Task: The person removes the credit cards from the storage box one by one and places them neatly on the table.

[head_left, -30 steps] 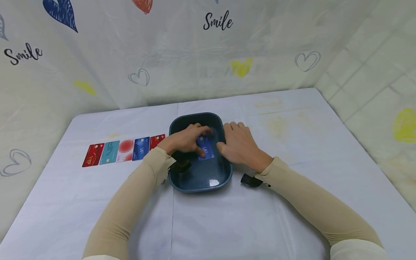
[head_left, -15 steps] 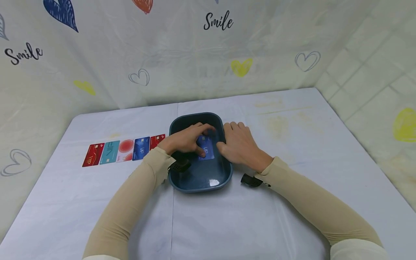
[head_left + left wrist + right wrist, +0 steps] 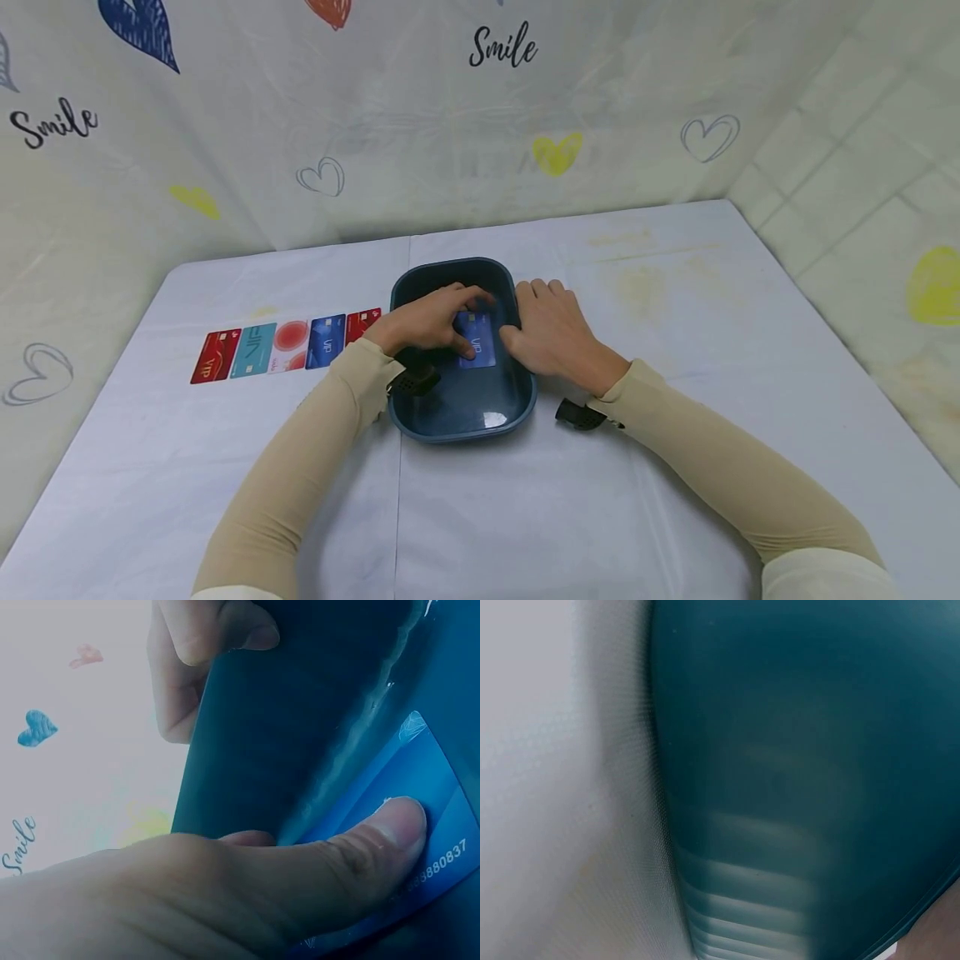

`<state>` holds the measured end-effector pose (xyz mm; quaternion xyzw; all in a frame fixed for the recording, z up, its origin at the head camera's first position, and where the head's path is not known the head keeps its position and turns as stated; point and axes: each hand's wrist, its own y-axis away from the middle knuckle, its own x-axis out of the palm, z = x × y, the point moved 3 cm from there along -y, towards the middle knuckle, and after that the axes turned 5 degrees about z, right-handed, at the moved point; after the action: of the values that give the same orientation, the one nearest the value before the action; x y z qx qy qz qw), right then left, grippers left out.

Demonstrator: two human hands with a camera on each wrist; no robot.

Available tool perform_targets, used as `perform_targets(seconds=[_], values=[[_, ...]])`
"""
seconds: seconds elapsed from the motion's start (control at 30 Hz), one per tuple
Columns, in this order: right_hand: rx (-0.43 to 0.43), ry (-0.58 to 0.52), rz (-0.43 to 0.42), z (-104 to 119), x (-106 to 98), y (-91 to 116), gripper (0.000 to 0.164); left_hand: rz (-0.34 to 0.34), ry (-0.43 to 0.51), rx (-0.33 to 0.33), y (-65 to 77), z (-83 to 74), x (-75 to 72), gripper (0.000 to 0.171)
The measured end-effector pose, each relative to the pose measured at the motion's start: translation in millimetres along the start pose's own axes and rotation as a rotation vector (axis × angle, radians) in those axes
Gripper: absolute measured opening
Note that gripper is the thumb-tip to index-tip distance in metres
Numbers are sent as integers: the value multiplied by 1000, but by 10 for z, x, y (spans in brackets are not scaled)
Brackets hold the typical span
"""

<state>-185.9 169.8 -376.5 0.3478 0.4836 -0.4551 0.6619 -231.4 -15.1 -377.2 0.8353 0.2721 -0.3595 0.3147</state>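
A dark blue-green plastic box (image 3: 457, 408), rounded at the corners, stands on the white table. A blue VIP card (image 3: 482, 337) lies face up on its floor. My left hand (image 3: 429, 321) reaches in over the left rim, fingers spread. In the left wrist view its thumb (image 3: 367, 862) rests on the card's (image 3: 442, 802) printed face, beside the number. My right hand (image 3: 551, 333) grips the right rim, thumb inside and fingers over the outside. The right wrist view is filled mostly by the box's outer wall (image 3: 780, 750).
Left of the box lies a row of cards: a red card (image 3: 216, 357), a teal card (image 3: 254, 350), a pink-and-white card (image 3: 288, 354), a blue card (image 3: 326, 342) and another red card (image 3: 362, 323) by the left wrist. A curtain (image 3: 420, 125) hangs behind the table.
Almost nothing differs: the left thumb shifts very slightly on the blue card inside the box. The right hand keeps its hold on the rim.
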Motion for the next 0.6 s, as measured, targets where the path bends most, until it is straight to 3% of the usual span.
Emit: perform_targets(seconds=[0.6], values=[[0,-2,6,6,-6,1,29,-51,-36,11,-13,-1,-15,66]])
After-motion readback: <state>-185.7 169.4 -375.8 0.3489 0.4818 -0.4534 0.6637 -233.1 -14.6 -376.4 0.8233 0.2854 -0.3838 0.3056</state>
